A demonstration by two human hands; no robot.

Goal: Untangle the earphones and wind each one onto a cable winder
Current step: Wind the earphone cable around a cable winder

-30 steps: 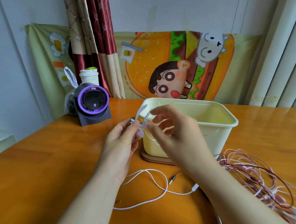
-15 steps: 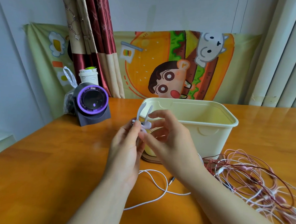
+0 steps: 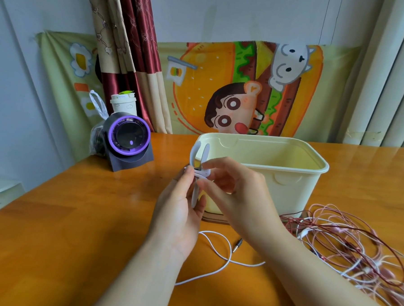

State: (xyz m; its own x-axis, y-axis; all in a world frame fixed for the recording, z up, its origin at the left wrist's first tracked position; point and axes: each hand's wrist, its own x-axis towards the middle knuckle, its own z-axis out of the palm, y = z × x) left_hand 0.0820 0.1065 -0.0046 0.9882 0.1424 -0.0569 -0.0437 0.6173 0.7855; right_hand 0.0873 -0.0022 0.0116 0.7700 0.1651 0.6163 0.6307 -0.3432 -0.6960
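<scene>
Left hand [image 3: 181, 212]: centre frame, fingers curled, gripping the white cable winder [image 3: 204, 174].
Right hand [image 3: 238, 194]: pinching the winder's middle.
White earphone cable [image 3: 217, 249]: trailing on the counter [image 3: 76, 216], lower centre.
Tangled earphones [image 3: 355, 249]: lower right, beside the cream tub [image 3: 288, 176].

Nice and bright, soft even daylight. The glossy table [image 3: 51, 238] catches pale glare at the far right, near the blinds [image 3: 391, 92]. There's just a faint, fuzzy shadow on the wood left of the left hand [image 3: 179, 212]. Focus is pretty sharp, but the wide-angle lens bows the blinds at the edge.
</scene>
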